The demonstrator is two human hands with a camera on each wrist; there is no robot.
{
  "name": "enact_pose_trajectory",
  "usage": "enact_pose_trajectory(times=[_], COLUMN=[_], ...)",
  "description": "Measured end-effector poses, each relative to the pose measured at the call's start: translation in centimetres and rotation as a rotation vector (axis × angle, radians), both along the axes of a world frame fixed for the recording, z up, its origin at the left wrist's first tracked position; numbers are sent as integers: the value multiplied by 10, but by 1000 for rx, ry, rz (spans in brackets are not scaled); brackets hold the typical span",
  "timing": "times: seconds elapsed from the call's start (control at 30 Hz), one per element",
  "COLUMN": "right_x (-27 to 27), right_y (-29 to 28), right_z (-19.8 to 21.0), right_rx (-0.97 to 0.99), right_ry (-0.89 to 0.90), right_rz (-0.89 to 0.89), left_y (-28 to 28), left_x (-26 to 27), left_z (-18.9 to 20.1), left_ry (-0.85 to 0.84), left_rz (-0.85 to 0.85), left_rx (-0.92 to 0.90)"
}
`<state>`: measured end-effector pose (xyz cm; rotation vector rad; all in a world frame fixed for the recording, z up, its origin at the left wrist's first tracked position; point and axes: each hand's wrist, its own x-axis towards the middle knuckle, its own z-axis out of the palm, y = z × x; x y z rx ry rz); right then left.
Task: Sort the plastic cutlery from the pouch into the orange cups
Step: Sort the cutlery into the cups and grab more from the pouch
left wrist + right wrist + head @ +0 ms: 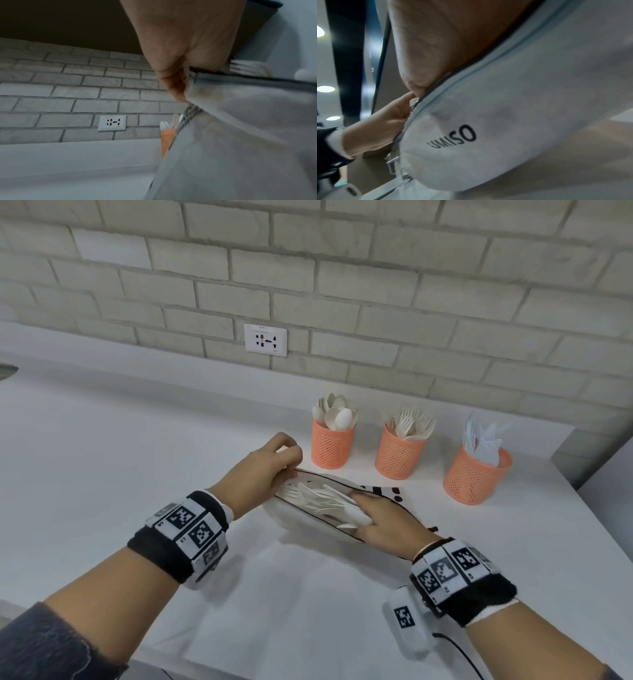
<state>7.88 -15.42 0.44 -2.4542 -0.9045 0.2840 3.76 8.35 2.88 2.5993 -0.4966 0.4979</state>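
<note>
White counter (102, 460); right fingers (368, 503) inside pouch (298, 520)

White fabric pouch (291, 520), black-trimmed, lying unzipped and gaping on the worktop, white plastic cutlery (322, 499) showing inside. Three orange mesh cups standing upright behind it: left cup (332, 447) holding spoons, middle cup (399, 455) holding forks, right cup (474, 477) holding knives.

A kitchen-like spot: white counter (137, 440), brick backsplash (376, 285), wall socket (265, 339).
</note>
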Motion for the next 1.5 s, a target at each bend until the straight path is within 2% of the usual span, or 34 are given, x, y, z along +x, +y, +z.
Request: enact_pose_trajectory(times=[0.13, 0.23, 0.3, 0.4, 0.5, 0.57, 0.7, 0.8, 0.87, 0.9, 0.97, 1.07, 1.13, 1.2, 1.3, 1.37, 1.43, 1.5], right_x=[5, 2, 0, 0, 1, 2, 6, 4, 3, 3, 2, 2, 3, 4, 4, 5, 4, 1], right_y=[-7, 0, 6, 7, -2, -9, -13, -4, 3, 6, 8, 8, 6, 3, -3, -6, -8, -7], right_z=[-2, 0, -1, -1, 4, 8, 16, 20, 21, 22, 26, 34, 37, 40, 40, 40, 42, 44], right_rx=[148, 84, -7, 43, 168, 279, 551, 658, 725, 770, 899, 1034, 1098, 1144, 1184, 1185, 1161, 1137], right_ry=[70, 75, 61, 124, 224, 328, 427, 489, 542, 584, 682, 792, 836, 867, 875, 873, 875, 886], right_rz=[-15, 40, 61, 34, 13, -40, -129, -175, -173, -186, -209, -190, -191, -200, -224, -226, -202, -154], left_y=[-5, -15, -21, -17, -1, 10, 8, -15, -28, -33, -39, -45, -45, -45, -48, -54, -62, -74], left_x=[4, 8, 9, 10, 10, 10, 10, 0, -5, -5, -3, 3, 6, 6, 11, 14, 14, 11], left_z=[12, 12, 9, 9, 6, -3, -14, -12, -7, -4, -5, -18, -26, -27, -13, 7, 29, 45], left_ry=[143, 202, 240, 159, 2, 7, 34, 151, 303, 392, 574, 788, 902, 922, 746, 589, 565, 614], left_rz=[41, 75, 59, 43, 8, 44, 57, -9, -48, -54, -44, -15, 50, 81, 109, 100, 44, -111], left_rx=[-246, -441, -476, -403, -134, 1, 42, -41, -133, -121, 38, 438, 486, 437, 434, 326, -88, -523])
